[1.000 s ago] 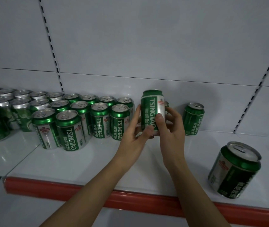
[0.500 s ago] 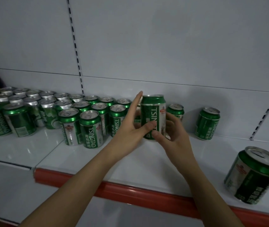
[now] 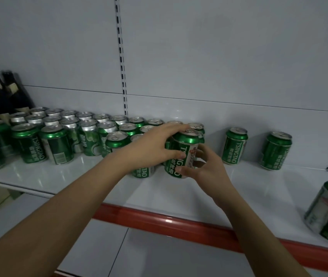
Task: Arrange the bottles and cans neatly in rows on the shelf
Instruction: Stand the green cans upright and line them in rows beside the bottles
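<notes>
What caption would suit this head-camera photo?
Both hands, left hand and right hand, hold a green aluminium beer can beside rows of cans on a white shelf.

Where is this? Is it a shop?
Probably a shop. Rows of green beer cans stand on a white shelf with a red front strip, and the back wall has slotted rails like store shelving.

My single head camera looks forward and slightly down, close to the white shelf (image 3: 83, 177), from its front edge.
</notes>
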